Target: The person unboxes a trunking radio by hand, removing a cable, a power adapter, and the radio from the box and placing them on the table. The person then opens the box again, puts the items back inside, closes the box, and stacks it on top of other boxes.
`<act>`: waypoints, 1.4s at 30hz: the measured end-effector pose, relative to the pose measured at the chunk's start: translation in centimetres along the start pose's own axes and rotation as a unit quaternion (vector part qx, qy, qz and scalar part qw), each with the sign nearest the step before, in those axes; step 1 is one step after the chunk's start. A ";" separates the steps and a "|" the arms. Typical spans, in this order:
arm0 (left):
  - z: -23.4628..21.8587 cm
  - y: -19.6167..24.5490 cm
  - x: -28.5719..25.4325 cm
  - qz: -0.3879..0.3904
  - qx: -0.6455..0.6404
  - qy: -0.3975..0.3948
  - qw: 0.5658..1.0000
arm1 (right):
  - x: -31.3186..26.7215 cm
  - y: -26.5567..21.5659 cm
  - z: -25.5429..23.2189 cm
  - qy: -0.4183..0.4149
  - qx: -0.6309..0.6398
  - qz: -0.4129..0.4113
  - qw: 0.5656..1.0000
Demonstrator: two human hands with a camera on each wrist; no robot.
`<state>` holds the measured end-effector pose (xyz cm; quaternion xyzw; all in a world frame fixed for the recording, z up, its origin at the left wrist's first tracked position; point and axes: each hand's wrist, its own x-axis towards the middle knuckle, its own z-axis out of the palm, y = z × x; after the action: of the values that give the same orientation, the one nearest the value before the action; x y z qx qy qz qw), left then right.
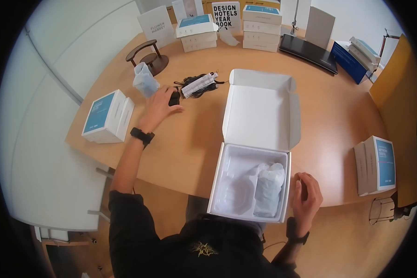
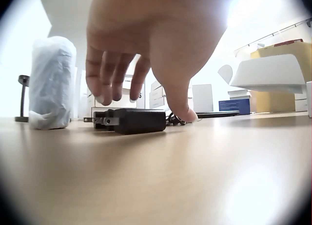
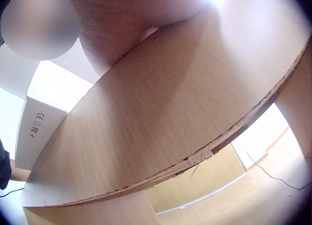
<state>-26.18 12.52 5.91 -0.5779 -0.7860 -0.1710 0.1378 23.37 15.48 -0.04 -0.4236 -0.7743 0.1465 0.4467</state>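
Observation:
My left hand [image 1: 158,109] reaches over a black power adapter [image 2: 141,121] lying on the table, its metal prongs pointing left in the left wrist view. The fingers [image 2: 109,81] hang down behind the adapter and the thumb stands to its right, not closed round it. Just beyond lie bundled black cables [image 1: 200,86] with a white label strip. A white box [image 1: 257,109] stands with its lid up; its tray holds a bag-wrapped item [image 1: 268,190] in the right compartment. Beside the box's right wall, my right hand [image 1: 306,197] rests near the table edge, fingers loosely curled, holding nothing.
Another wrapped item [image 1: 145,81] stands upright left of the cables, by a dark wooden stand [image 1: 153,60]. White-and-blue boxes [image 1: 107,118] sit at the left, with more boxes [image 1: 375,164] at the right edge. Stacked boxes, books and a black laptop [image 1: 309,53] line the back.

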 end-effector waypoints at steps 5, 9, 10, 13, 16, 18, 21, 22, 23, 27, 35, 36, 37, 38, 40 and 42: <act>0.0 -1.6 0.3 0.111 -0.005 -0.086 0.990 | 0.0 0.1 0.0 -0.003 0.002 0.001 1.000; 0.9 -2.7 -0.1 0.068 -0.029 -0.092 0.993 | 0.0 0.2 0.1 0.000 0.003 -0.005 1.000; 1.1 -3.1 -0.2 0.073 -0.032 -0.078 0.994 | -0.1 0.2 0.1 0.000 0.002 -0.004 1.000; 1.3 -3.4 -0.3 0.073 -0.045 -0.057 0.995 | -0.1 0.3 0.1 0.000 0.002 -0.004 1.000; 0.4 -2.4 -0.4 0.058 -0.062 -0.046 0.995 | -0.1 0.3 0.1 -0.002 0.003 -0.001 1.000; -0.1 -2.1 -0.6 0.045 -0.068 -0.043 0.996 | -0.1 0.3 0.1 -0.001 0.002 -0.002 1.000; -0.7 -1.7 -1.1 0.047 -0.043 -0.068 0.996 | -0.1 0.2 0.1 0.001 -0.002 -0.004 1.000; -1.2 -0.7 -1.5 0.074 -0.045 -0.032 0.996 | 0.0 0.1 0.1 0.002 -0.006 0.000 1.000; -1.7 0.5 -2.0 0.102 -0.049 0.003 0.994 | 0.1 0.0 0.0 0.002 -0.007 -0.003 1.000; -5.9 8.6 -4.3 0.160 -0.124 -0.017 0.979 | 0.3 -0.4 0.0 -0.002 -0.004 0.001 1.000; -7.0 19.3 -8.3 0.461 -0.215 -0.144 0.849 | 0.3 -0.3 0.0 -0.004 -0.003 0.002 1.000; -6.4 20.1 -8.3 0.517 -0.191 -0.140 0.822 | 0.3 -0.3 -0.1 -0.004 -0.005 0.000 1.000; -6.0 20.9 -8.3 0.516 -0.192 -0.138 0.823 | 0.2 -0.3 -0.1 -0.004 -0.002 0.004 1.000; -5.7 21.8 -8.2 0.514 -0.187 -0.138 0.826 | 0.2 -0.3 0.0 -0.005 0.002 0.005 1.000; -5.3 23.3 -8.0 0.504 -0.176 -0.133 0.835 | 0.2 -0.3 0.0 -0.005 0.001 -0.002 1.000; -4.8 24.5 -7.8 0.465 -0.096 -0.168 0.864 | 0.1 -0.1 0.1 -0.007 0.001 -0.010 1.000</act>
<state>-0.38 10.49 9.66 -0.9066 -0.4172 -0.0623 0.0113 23.24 15.51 -0.01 -0.4141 -0.7815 0.1461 0.4432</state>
